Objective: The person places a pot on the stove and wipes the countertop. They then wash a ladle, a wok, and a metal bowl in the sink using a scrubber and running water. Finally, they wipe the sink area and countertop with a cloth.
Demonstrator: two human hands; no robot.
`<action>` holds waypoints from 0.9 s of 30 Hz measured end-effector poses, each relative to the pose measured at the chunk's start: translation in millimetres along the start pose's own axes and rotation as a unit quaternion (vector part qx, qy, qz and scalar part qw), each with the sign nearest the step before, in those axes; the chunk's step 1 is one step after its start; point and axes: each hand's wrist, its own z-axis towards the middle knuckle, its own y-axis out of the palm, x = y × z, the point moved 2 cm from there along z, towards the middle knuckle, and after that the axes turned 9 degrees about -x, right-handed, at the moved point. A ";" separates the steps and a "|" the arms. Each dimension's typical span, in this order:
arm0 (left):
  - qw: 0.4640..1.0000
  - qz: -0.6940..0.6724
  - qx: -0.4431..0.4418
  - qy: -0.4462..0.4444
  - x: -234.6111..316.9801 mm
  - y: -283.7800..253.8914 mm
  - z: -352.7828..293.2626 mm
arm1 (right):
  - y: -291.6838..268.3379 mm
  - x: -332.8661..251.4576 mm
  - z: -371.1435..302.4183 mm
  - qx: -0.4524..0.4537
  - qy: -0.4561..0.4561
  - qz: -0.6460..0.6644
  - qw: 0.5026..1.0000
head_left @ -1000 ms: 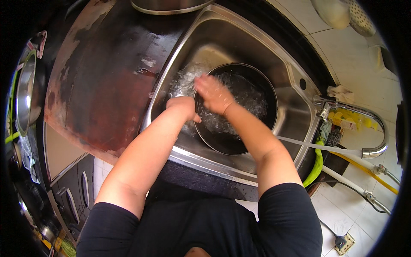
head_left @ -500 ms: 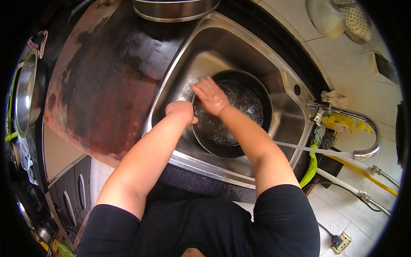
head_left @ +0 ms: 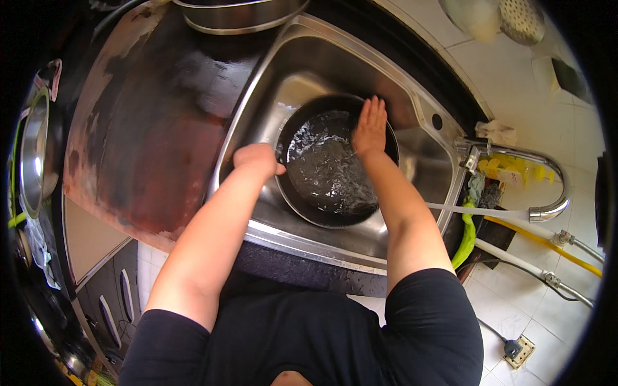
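Observation:
A round dark pan (head_left: 322,167) sits in the steel sink (head_left: 283,83) with rippling water inside. At its left side my left hand (head_left: 257,160) is closed, thumb at the rim; the part it grips is hidden under the fingers. My right hand (head_left: 371,127) lies stretched out along the pan's far right inner wall, fingers straight and reaching past the rim, holding nothing. From the curved faucet (head_left: 560,193) a stream of water (head_left: 473,210) runs toward the pan, passing behind my right forearm.
Left of the sink is a dark, worn board (head_left: 154,128). A round metal vessel (head_left: 241,16) stands beyond it. Long green vegetables (head_left: 465,244) lie right of the sink, near a yellow hose (head_left: 547,248). A perforated skimmer (head_left: 521,22) hangs on the tiled wall.
My right hand has swept from the pan's left side across to its far right wall. My left hand stays at the left rim. The whole view has shifted slightly.

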 end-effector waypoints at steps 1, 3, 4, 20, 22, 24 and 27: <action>1.000 -0.006 0.007 -0.008 -2.2 0.2 -0.6 | -0.2 -0.3 6.7 0.035 -0.034 -0.026 0.998; 1.000 -0.018 0.017 -0.019 -3.0 5.3 0.2 | -7.0 8.6 11.1 0.033 -0.071 -0.082 0.994; 0.999 -0.020 0.026 -0.010 -4.1 7.9 2.4 | -9.1 15.3 3.6 0.016 -0.068 -0.085 0.994; 0.999 0.043 0.025 0.006 0.5 16.2 10.3 | -6.0 -85.0 -162.1 -0.370 -0.220 0.341 0.836; 0.998 0.054 0.019 0.004 -0.4 16.0 10.7 | 1.1 -110.2 -136.3 -0.134 -0.264 0.329 0.897; 0.998 0.058 0.006 0.005 -0.1 15.1 7.0 | -23.6 -116.8 -86.3 -0.173 -0.204 0.295 0.917; 0.997 0.069 0.027 0.015 1.4 20.1 8.2 | 30.8 -94.7 -57.4 -0.023 -0.162 0.207 0.965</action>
